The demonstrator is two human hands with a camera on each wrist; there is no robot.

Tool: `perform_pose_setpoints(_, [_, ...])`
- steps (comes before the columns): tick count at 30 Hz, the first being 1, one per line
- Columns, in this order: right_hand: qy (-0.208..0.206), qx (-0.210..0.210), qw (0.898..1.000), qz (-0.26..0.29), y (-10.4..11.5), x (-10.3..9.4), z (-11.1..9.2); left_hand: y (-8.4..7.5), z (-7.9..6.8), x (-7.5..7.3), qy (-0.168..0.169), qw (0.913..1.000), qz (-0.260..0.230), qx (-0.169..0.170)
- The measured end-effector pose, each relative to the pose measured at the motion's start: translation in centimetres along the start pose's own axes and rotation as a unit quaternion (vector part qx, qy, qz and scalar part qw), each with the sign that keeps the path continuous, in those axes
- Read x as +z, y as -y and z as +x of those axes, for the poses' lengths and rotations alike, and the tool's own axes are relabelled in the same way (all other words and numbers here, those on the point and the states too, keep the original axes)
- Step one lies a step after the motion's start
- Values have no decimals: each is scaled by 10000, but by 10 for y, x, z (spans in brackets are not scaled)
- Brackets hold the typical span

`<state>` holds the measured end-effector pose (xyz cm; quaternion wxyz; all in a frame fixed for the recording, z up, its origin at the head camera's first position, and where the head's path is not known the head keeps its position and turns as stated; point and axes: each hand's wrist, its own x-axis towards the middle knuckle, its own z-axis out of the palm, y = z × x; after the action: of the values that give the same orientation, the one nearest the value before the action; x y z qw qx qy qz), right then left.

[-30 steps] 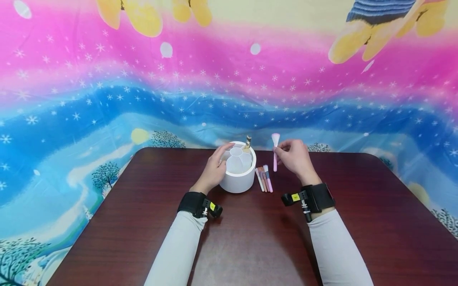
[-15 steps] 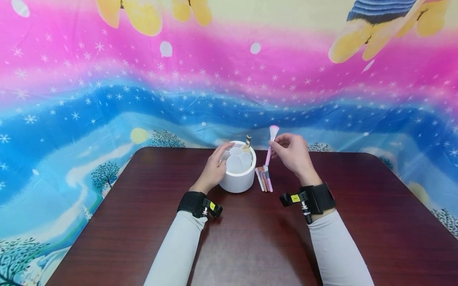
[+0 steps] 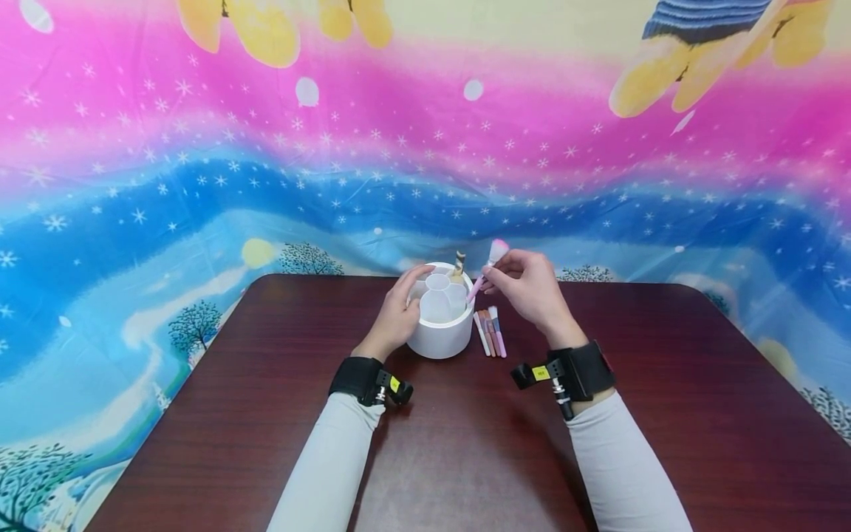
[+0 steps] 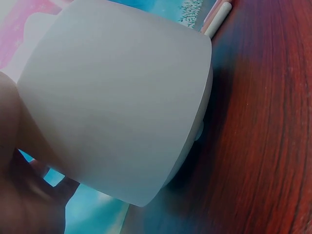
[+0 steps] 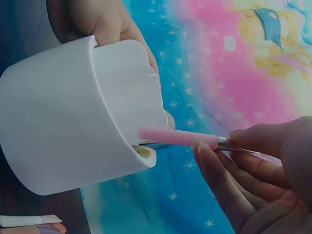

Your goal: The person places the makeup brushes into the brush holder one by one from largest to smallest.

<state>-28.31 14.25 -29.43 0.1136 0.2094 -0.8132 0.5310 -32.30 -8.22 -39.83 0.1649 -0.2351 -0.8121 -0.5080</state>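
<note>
While I watch from far away, the left hand (image 3: 399, 314) holds the white pot (image 3: 439, 342) by its left side, bent round it and reaching to the back rim. I think it holds on there so the pot can't slide or tip. The pot stands upright on the desk (image 3: 432, 458) and has little rooms inside, maybe to keep long things apart.

The right hand (image 3: 532, 288) pinches a pink brush (image 5: 180, 137) between thumb and fingertips, closed just enough to keep it from falling. The soft end is up and the handle points down at the pot. I guess it is held like that so the hairs don't get squashed. The handle's end is at the pot's right edge, but I can't tell if it touches. A stripy gold thing (image 3: 459, 264) stands up in the pot, at the back right. Some small brushes (image 3: 493, 338) lie side by side on the desk, just right of the pot, maybe so the right hand can get to them easily.

Next to half a second ago, the right hand is further left. The pink brush leans more and is at the pot, not above the small brushes. The left hand, the pot and the row look just the same.
</note>
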Motion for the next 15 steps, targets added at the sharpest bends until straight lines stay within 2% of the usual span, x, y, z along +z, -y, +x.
perform_pose_setpoints(3, [104, -32, 9999, -56, 9, 3, -3, 0, 0, 0, -22, 10000, 21, 11])
perform_pose_setpoints(7, [297, -16, 9995, -123, 10, 6, -4, 1, 1, 0, -62, 9999, 58, 68])
perform_pose_setpoints(10, [433, 31, 9990, -63, 5, 8, -3, 2, 1, 1, -87, 9998, 74, 139])
perform_pose_setpoints(15, [530, 157, 9984, 145, -17, 12, 3, 3, 2, 1, -132, 9995, 137, 238])
